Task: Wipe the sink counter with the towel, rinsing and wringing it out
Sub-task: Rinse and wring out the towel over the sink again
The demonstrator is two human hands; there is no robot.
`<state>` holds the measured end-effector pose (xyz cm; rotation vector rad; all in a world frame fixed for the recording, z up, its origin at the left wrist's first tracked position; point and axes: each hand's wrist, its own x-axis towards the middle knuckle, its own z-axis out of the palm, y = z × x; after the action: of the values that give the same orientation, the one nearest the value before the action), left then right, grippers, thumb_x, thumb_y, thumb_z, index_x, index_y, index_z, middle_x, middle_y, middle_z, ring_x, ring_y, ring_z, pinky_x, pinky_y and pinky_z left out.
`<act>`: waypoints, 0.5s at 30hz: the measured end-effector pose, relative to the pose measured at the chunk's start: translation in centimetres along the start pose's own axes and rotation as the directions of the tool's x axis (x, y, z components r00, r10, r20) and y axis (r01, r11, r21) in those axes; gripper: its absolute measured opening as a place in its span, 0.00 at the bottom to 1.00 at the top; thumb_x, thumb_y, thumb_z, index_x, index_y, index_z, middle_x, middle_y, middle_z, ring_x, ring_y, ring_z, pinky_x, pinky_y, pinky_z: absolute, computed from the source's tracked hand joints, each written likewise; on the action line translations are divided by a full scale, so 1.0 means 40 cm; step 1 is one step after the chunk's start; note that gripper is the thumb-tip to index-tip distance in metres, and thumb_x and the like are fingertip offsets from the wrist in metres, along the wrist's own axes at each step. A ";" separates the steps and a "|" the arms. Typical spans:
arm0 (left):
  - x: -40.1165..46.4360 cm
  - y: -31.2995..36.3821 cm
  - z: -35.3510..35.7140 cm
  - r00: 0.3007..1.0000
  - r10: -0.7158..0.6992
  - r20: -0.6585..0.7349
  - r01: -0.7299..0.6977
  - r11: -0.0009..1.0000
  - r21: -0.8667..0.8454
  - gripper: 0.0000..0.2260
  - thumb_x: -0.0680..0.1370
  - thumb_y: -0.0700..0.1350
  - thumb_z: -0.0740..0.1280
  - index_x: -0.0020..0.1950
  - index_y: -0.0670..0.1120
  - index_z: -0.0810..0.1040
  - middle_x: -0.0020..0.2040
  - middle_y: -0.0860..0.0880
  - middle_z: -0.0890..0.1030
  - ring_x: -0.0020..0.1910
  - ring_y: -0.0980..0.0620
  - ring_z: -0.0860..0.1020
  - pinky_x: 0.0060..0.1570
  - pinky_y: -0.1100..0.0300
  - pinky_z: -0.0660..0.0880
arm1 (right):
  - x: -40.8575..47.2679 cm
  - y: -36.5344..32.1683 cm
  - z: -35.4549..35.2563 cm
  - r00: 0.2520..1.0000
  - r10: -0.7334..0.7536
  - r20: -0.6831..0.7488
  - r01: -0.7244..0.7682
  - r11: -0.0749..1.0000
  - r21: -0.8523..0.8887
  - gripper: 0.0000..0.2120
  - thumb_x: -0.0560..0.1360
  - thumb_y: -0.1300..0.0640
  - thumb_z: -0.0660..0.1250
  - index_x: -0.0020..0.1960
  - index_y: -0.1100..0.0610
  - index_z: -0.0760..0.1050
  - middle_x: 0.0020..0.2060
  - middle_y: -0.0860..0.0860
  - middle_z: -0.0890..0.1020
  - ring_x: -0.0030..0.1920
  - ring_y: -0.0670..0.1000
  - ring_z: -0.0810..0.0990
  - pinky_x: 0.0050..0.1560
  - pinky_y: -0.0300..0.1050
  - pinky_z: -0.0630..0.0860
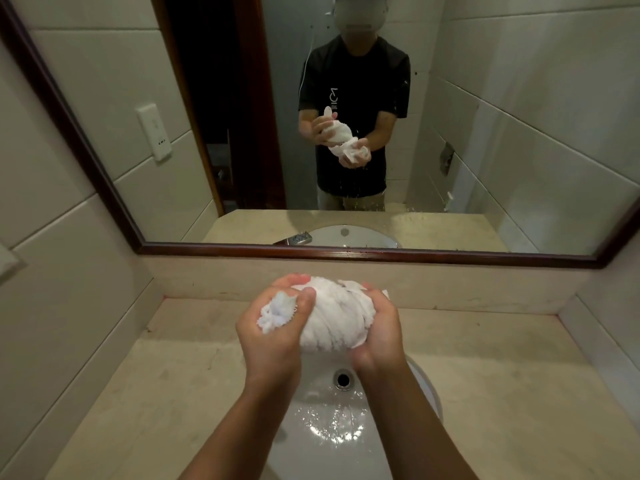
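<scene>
A white towel (329, 317) is bunched and twisted into a tight wad, held above the white sink basin (426, 389). My left hand (270, 334) grips its left end, where a frayed tuft sticks out between thumb and fingers. My right hand (377, 330) clasps the right side of the wad. Water lies splashed in the basin below, near the drain hole (343, 378). The beige stone counter (156, 382) spreads to both sides of the sink.
A dark-framed mirror (346, 252) hangs over the low backsplash and reflects a person holding the towel. Tiled walls close in left and right. A white switch plate (153, 136) is on the left wall.
</scene>
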<state>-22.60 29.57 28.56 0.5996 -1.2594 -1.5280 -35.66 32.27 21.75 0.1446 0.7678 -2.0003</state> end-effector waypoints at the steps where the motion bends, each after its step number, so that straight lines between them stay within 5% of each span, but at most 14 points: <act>1: -0.003 0.004 0.001 1.000 0.018 -0.007 -0.018 1.000 0.010 0.10 0.68 0.42 0.74 0.49 0.47 0.81 0.48 0.47 0.84 0.51 0.45 0.83 0.50 0.36 0.79 | -0.006 0.000 0.003 1.000 -0.006 0.018 0.006 1.000 0.018 0.43 0.61 0.53 0.80 0.72 0.58 0.68 0.68 0.68 0.72 0.64 0.71 0.75 0.64 0.73 0.68; 3: -0.007 0.012 0.003 0.998 0.040 0.044 -0.043 0.998 0.055 0.16 0.71 0.43 0.74 0.55 0.57 0.80 0.52 0.52 0.84 0.54 0.50 0.82 0.49 0.46 0.81 | -0.038 -0.009 0.021 1.000 -0.020 0.021 0.020 1.000 0.000 0.38 0.63 0.53 0.80 0.69 0.59 0.71 0.66 0.66 0.75 0.66 0.71 0.73 0.65 0.72 0.68; 5: 0.001 0.006 -0.001 0.999 -0.034 0.025 0.032 0.996 0.085 0.13 0.73 0.46 0.74 0.55 0.60 0.82 0.54 0.55 0.84 0.56 0.52 0.82 0.49 0.49 0.81 | -0.072 -0.022 0.044 0.995 -0.103 -0.001 0.103 0.991 -0.086 0.23 0.64 0.58 0.76 0.57 0.64 0.77 0.53 0.66 0.79 0.60 0.70 0.78 0.61 0.66 0.74; 8: 0.029 -0.006 0.001 0.975 -0.181 -0.126 0.184 0.983 0.010 0.04 0.75 0.42 0.71 0.47 0.49 0.86 0.48 0.47 0.85 0.51 0.45 0.83 0.51 0.38 0.79 | -0.095 -0.029 0.057 0.943 -0.328 -0.063 0.306 0.924 -0.230 0.07 0.71 0.61 0.73 0.46 0.65 0.79 0.37 0.61 0.81 0.41 0.61 0.83 0.40 0.53 0.80; 10: 0.045 -0.019 0.009 0.936 -0.285 -0.209 0.281 0.958 -0.051 0.03 0.75 0.41 0.72 0.44 0.43 0.84 0.45 0.41 0.85 0.49 0.40 0.83 0.50 0.34 0.78 | -0.112 -0.027 0.070 0.882 -0.467 -0.060 0.415 0.831 -0.370 0.09 0.71 0.59 0.76 0.38 0.59 0.77 0.32 0.56 0.79 0.34 0.56 0.80 0.36 0.49 0.78; 13: 0.066 -0.038 0.012 0.847 -0.476 -0.235 0.452 0.879 -0.150 0.09 0.74 0.44 0.74 0.48 0.39 0.80 0.47 0.38 0.84 0.46 0.40 0.84 0.49 0.37 0.80 | -0.111 -0.033 0.079 0.702 -0.709 0.072 0.596 0.528 -0.605 0.19 0.66 0.61 0.74 0.27 0.53 0.66 0.25 0.50 0.67 0.28 0.50 0.66 0.31 0.46 0.66; 15: 0.078 -0.052 0.015 0.783 -0.589 -0.199 0.549 0.805 -0.224 0.11 0.75 0.45 0.73 0.52 0.39 0.78 0.48 0.39 0.84 0.46 0.40 0.84 0.48 0.41 0.80 | -0.104 -0.039 0.080 0.528 -0.811 0.252 0.663 0.208 -0.720 0.16 0.65 0.60 0.69 0.26 0.56 0.62 0.24 0.52 0.63 0.27 0.53 0.61 0.28 0.47 0.63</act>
<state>-25.02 26.85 27.53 1.1157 -0.7711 -1.9434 -34.04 34.07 26.67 -0.7219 2.0768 -2.3183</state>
